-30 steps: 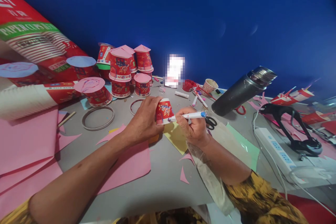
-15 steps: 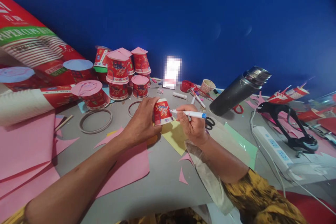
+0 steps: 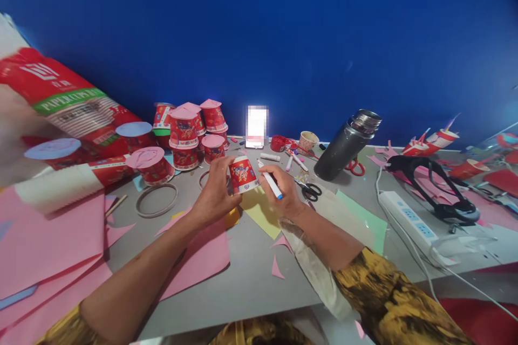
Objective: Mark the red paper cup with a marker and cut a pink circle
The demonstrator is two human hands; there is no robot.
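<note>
My left hand (image 3: 214, 190) is wrapped round the left side of a red patterned paper cup (image 3: 243, 177), which is upside down and slightly tilted above the table. A white marker (image 3: 270, 181) with a blue end is gripped in my right hand (image 3: 284, 194). Its tip points up and left, close to the cup's right side and seemingly apart from it. Yellow paper (image 3: 262, 213) lies below the hands, and pink paper (image 3: 200, 259) is under my left forearm.
Stacked red cups with pink tops (image 3: 184, 129) stand at the back left, near a grey tape ring (image 3: 157, 199). To the right are black scissors (image 3: 311, 191), a leaning dark flask (image 3: 346, 145) and a power strip (image 3: 408, 221). A bright phone (image 3: 257, 126) stands against the blue wall.
The marker has turned from nearly level to slanting, its tip now raised away from the cup's face. The whole view has shifted slightly. Both hands keep their hold.
</note>
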